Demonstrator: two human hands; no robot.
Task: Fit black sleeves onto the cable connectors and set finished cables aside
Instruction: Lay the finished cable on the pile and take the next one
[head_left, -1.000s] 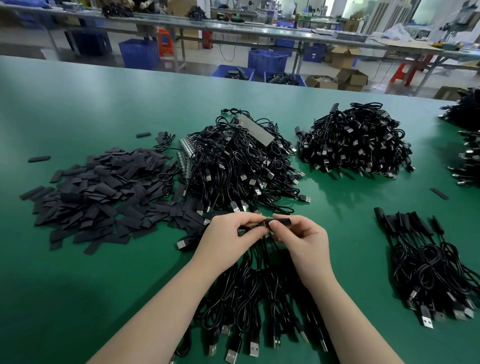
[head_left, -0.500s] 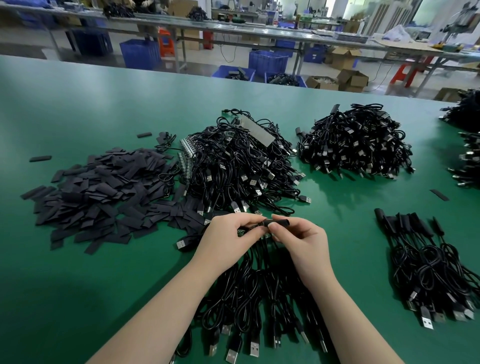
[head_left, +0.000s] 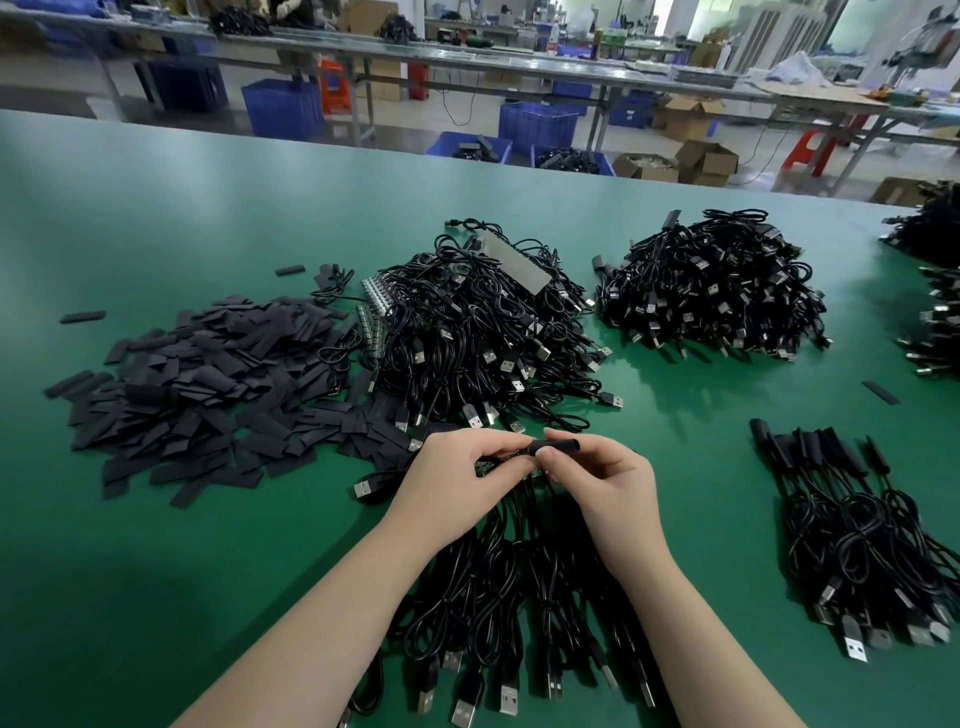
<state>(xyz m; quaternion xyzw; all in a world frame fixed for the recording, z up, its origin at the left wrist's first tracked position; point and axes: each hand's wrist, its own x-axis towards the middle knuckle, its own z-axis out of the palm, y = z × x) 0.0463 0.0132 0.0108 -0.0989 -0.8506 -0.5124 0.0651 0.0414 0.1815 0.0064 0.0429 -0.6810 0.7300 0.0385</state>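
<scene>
Both hands meet above the green table (head_left: 156, 597), near its front. My left hand (head_left: 457, 478) pinches a cable's small connector board (head_left: 485, 466). My right hand (head_left: 605, 480) pinches a black sleeve (head_left: 561, 446) and holds it end to end with that connector. Under the hands lies a row of black USB cables (head_left: 519, 613), plugs toward me. Flat black sleeves (head_left: 208, 384) are heaped at the left. At the right lies a small bundle of sleeved cables (head_left: 862, 530).
Two large heaps of black cables sit behind the hands, one in the middle (head_left: 483, 332) and one further right (head_left: 711, 286). More cable piles (head_left: 935, 291) lie at the far right edge. A stray sleeve (head_left: 880, 392) lies on the table. Workbenches and blue crates (head_left: 537, 124) stand beyond.
The hands stay in the same spot above the cables. The black sleeve shows slightly longer past my right fingers; otherwise nothing has moved.
</scene>
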